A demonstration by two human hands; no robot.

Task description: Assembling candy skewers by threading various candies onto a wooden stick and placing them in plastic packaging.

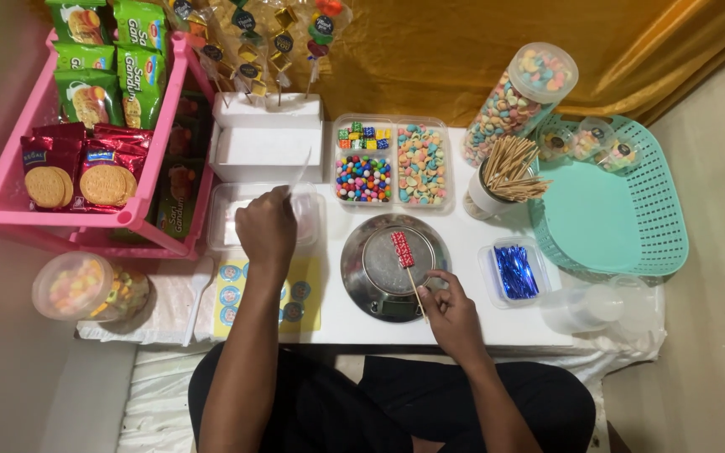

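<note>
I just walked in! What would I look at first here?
Probably the divided candy tray with bright sweets at the table's middle. Just below it, the right hand holds a candy skewer over a round metal scale; the left hand reaches into a clear box.

A shiny metal scale pan [394,267] sits at the tabletop's [463,243] front edge. The skewers [509,168] look like matt wood; the basket [610,201] at the right edge is smooth perforated plastic, and the candy tray [392,161] is clear glossy plastic.
</note>
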